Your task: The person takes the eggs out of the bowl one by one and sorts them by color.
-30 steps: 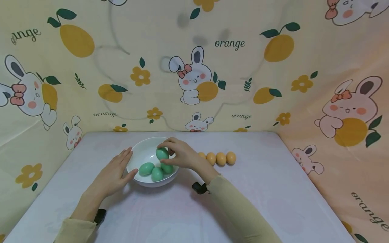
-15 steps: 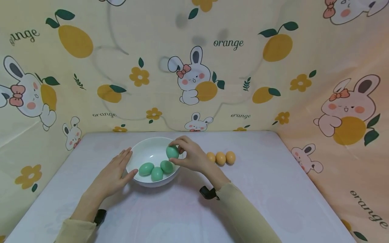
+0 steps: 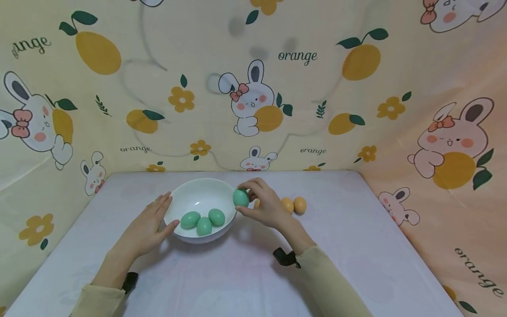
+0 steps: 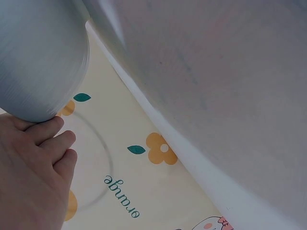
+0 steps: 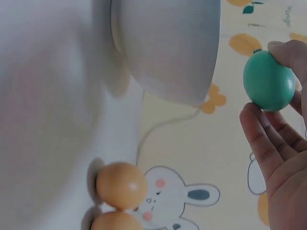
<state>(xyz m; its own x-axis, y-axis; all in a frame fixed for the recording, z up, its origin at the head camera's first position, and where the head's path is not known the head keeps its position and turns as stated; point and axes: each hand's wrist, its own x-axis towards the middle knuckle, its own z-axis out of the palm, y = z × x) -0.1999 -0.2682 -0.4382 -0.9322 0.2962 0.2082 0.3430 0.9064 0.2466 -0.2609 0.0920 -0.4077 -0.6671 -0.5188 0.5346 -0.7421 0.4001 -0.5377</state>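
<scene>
While the left hand [image 3: 149, 225] rests its straight fingers against the white bowl [image 3: 201, 240] around nine o'clock, the right hand [image 3: 266, 204] pinches a green egg [image 3: 240, 199] near the rim toward three o'clock. Three more green eggs [image 3: 204, 226] lie inside, toward six; orange eggs [image 3: 299, 205] sit beyond, at three.

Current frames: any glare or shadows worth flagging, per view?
Head: small glare spot inside the white bowl, soft shadow beneath it; left wrist: bowl wall dim and greyish, no strong glare; right wrist: highlight on the green egg, shadows beside the orange eggs.
</scene>
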